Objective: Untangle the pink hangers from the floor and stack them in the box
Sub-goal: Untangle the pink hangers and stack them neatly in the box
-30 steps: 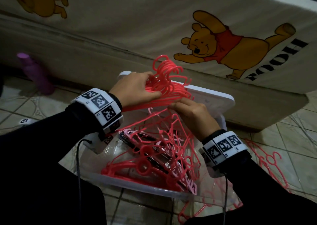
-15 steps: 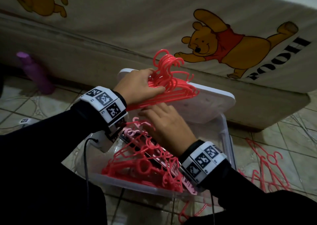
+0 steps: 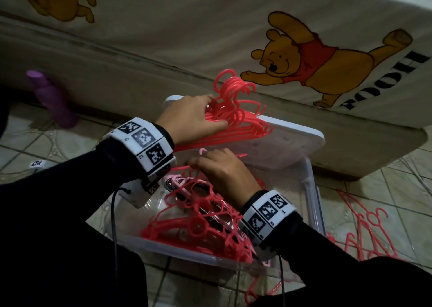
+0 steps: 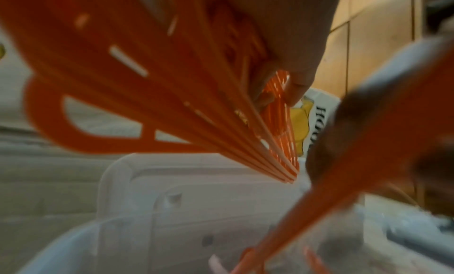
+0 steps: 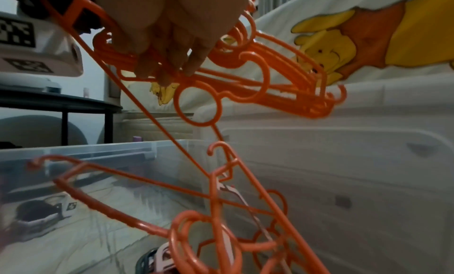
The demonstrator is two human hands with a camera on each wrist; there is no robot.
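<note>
I see left hand [image 3: 190, 117] gripping stacked bundle of pink plastic hangers [image 3: 236, 119] above clear plastic box [image 3: 314, 189]; right hand [image 3: 224, 173], fingers curled, pinches a loose pink hanger [image 5: 196, 107]

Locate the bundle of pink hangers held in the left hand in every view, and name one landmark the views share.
Head: the bundle of pink hangers sits at upper centre, gripped by the left hand.
Left wrist: the bundle fills the upper left, blurred and orange-looking.
Right wrist: the bundle is at upper centre.
Shared landmark: the white lid.
</note>
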